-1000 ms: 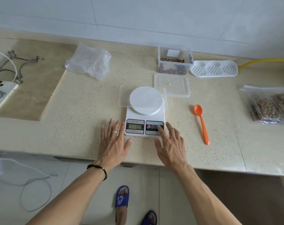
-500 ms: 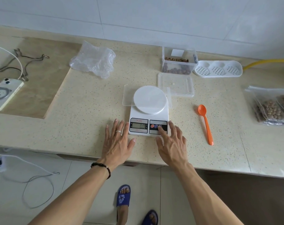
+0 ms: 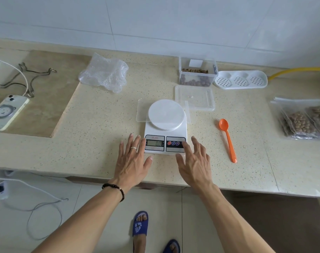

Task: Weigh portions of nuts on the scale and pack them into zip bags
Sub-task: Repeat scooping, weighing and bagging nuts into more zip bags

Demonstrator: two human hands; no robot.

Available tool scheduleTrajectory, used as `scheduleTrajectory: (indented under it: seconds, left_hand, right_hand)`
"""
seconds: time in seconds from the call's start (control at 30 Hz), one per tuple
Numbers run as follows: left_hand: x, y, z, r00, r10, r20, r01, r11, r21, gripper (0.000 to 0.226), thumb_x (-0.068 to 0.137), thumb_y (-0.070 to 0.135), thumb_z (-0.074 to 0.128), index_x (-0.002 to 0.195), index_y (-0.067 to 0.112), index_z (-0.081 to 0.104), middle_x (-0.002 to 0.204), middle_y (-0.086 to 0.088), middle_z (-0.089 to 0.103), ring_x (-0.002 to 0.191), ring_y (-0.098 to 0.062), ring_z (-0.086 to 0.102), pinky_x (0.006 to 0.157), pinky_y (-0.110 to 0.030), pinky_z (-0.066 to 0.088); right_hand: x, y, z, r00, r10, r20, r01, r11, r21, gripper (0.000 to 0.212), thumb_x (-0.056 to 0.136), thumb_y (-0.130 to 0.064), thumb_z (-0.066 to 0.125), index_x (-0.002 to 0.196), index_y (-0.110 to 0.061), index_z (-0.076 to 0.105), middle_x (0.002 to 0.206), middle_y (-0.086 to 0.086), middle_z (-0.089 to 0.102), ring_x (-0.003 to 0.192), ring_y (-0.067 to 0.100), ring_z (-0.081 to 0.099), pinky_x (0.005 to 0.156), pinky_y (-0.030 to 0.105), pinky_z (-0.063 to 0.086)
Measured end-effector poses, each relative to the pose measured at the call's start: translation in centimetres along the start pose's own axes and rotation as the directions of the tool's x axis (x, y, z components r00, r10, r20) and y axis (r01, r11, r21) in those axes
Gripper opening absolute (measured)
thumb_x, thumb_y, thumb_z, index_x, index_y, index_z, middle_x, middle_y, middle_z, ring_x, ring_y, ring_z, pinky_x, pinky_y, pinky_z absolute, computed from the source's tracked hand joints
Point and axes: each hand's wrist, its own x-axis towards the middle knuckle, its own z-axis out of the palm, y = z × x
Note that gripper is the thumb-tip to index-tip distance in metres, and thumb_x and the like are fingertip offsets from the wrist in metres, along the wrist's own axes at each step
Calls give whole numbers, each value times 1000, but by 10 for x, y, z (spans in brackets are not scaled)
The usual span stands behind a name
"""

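A white digital scale (image 3: 165, 125) stands mid-counter with a bare round platform and a lit display. My left hand (image 3: 133, 160) lies flat on the counter against the scale's front left corner, fingers straight. My right hand (image 3: 194, 162) is spread at the front right corner, one fingertip at the button panel. A clear tub of nuts (image 3: 197, 74) stands behind, its lid (image 3: 194, 97) lying in front of it. An orange spoon (image 3: 227, 138) lies to the right. Filled zip bags of nuts (image 3: 305, 122) rest at the far right edge.
A crumpled clear plastic bag (image 3: 105, 73) lies at the back left. A white perforated tray (image 3: 240, 80) sits beside the tub. A phone (image 3: 7, 111), cable and wire hooks (image 3: 25, 77) lie on the brown board at left. A flat clear sheet (image 3: 142, 111) pokes out behind the scale.
Both hands keep their places at the scale's front corners. The camera has shifted slightly, so the scene sits a bit further right in view.
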Motion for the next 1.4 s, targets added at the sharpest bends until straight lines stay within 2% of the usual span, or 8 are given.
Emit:
scheduleTrajectory:
  seconds: [0.2, 0.4, 0.6, 0.73, 0.83, 0.9, 1.07, 1.4]
  left_hand:
    - [12, 17, -22, 998, 54, -43, -52, 998, 39, 80, 89, 57, 11, 152, 9, 25, 159, -13, 24, 150, -30, 7, 119, -53, 6]
    - [65, 26, -48, 992, 116, -46, -115, 993, 28, 67, 97, 49, 32, 151, 9, 26, 157, -13, 27, 150, -30, 9, 119, -52, 6]
    - [153, 34, -56, 975, 216, 52, -217, 976, 8, 68, 99, 47, 38, 153, 13, 16, 160, -7, 18, 150, -24, 0, 120, -47, 1]
    - [196, 43, -50, 952, 295, 82, -298, 954, 21, 70, 98, 48, 40, 153, 11, 17, 159, -7, 21, 150, -24, 4, 120, -47, 3]
    - [214, 47, -44, 930, 342, 137, -340, 940, -43, 80, 93, 56, 46, 152, 12, 16, 159, -6, 21, 150, -23, 4, 121, -47, 3]
    - [220, 53, -43, 906, 366, 212, -361, 930, -65, 100, 82, 70, 52, 153, 12, 10, 160, -5, 17, 150, -21, 2, 121, -48, 2]
    - [231, 75, -50, 901, 352, 255, -351, 935, -52, 138, 62, 80, 64, 152, 12, -14, 160, -7, 5, 149, -19, 1, 122, -47, 0]
    - [236, 103, -77, 945, 324, 53, -316, 941, -116, 120, 64, 62, 72, 152, 13, 7, 138, -3, 30, 125, -19, 35, 111, -29, 25]
  right_hand:
    - [6, 17, -24, 994, 103, -28, -98, 987, 126, 54, 100, -42, 43, 147, -18, 36, 158, 9, 26, 142, 29, 25, 108, 48, 32]
    - [42, 23, -49, 977, 211, -16, -193, 921, 340, 51, 99, -33, 49, 145, -13, 40, 146, 13, 43, 133, 32, 39, 104, 46, 37]
    - [114, 18, -75, 919, 392, 48, -326, 685, 651, 47, 97, -27, 51, 142, -13, 44, 128, 9, 61, 106, 21, 57, 85, 32, 45]
    - [156, 24, -73, 879, 450, 160, -416, 557, 719, 48, 93, -22, 59, 137, -8, 50, 106, 6, 70, 100, 22, 64, 84, 33, 49]
    - [168, 27, -70, 882, 382, 275, -457, 558, 692, 28, 88, -12, 66, 114, -2, 65, 84, 8, 72, 74, 18, 66, 74, 33, 54]
    - [171, 28, -73, 902, 315, 295, -428, 566, 705, 12, 88, -5, 63, 96, -3, 72, 79, 11, 71, 63, 14, 63, 65, 29, 54]
    - [183, 31, -94, 944, 196, 267, -331, 554, 764, 10, 92, -6, 60, 93, -7, 70, 82, 10, 74, 66, 15, 69, 59, 24, 54]
    - [205, 45, -122, 961, 102, 255, -255, 678, 690, 13, 84, -1, 62, 91, -7, 72, 73, 12, 70, 57, 11, 63, 57, 20, 53]
